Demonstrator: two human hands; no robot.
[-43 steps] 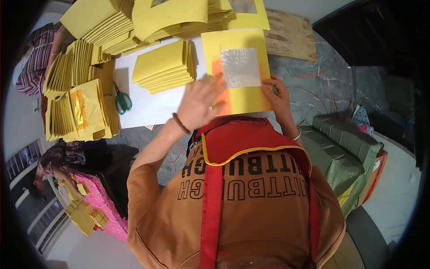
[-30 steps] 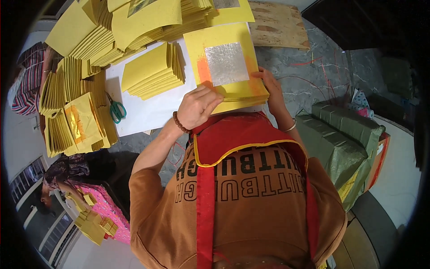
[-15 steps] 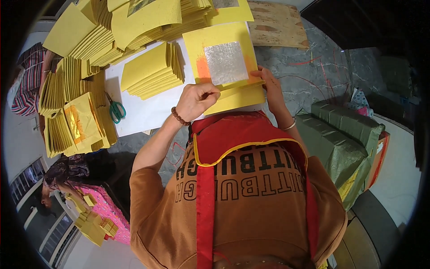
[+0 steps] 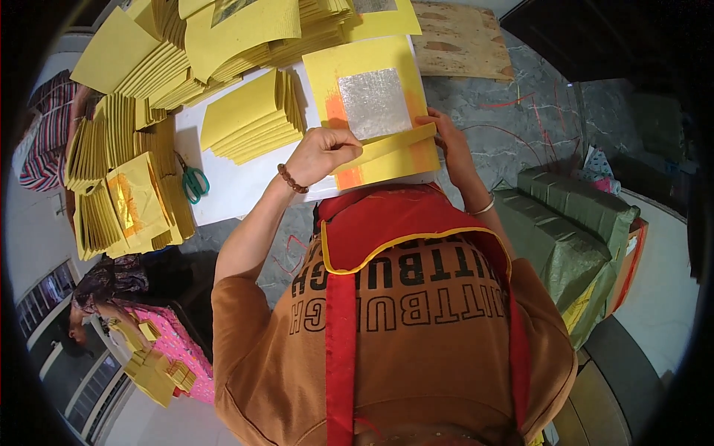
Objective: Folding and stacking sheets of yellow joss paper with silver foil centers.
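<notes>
A yellow paper sheet (image 4: 322, 70) with a silver foil square and orange patches lies at the table's near right edge. Its near edge is turned up into a narrow folded strip, slanting between my hands. My left hand (image 4: 321, 156) is closed, pinching the strip's left end between thumb and fingers. At the other end, my right hand (image 4: 448, 145) grips the strip with its fingertips; some of its fingers are hidden. Below the strip, more yellow paper with orange patches (image 4: 422, 157) shows. A bundle of folded yellow papers (image 4: 249, 119) sits left of the sheet.
Large stacks of folded yellow paper (image 4: 141, 63) fill the table's far and left sides. Teal-handled scissors (image 4: 195, 184) lie beside the left stacks. A wooden board (image 4: 462, 41) is beyond the table, and green wrapped bundles (image 4: 558, 223) stand at right. Other people are at left.
The folded strip has lifted and turned farther away from me, showing orange patches beneath it. My left hand has shifted slightly left and away from me with it.
</notes>
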